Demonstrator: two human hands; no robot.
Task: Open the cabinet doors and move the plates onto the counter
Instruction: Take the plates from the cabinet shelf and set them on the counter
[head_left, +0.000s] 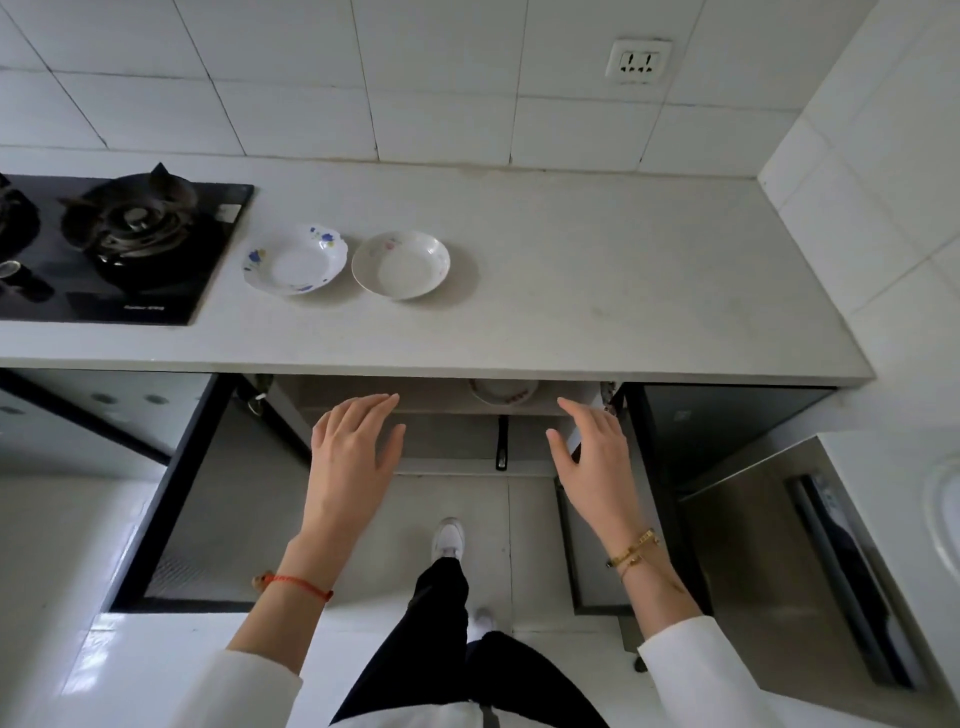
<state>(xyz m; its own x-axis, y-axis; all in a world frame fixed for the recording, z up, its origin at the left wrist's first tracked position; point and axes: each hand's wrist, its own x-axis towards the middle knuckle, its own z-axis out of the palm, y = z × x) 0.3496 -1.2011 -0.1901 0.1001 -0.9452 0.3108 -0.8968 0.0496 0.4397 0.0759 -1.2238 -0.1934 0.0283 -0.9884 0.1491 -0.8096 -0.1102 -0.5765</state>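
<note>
Two plates sit side by side on the grey counter: a white plate with blue flowers and a plain cream plate. Below the counter both cabinet doors stand wide open, the left door and the right door. On the upper shelf inside, just under the counter edge, another plate shows partly. My left hand and my right hand hover in front of the open cabinet, fingers spread, holding nothing.
A black gas hob lies at the left of the counter. A dark pan handle hangs down inside the cabinet. A steel appliance stands at the right. My leg and white shoe are on the tiled floor.
</note>
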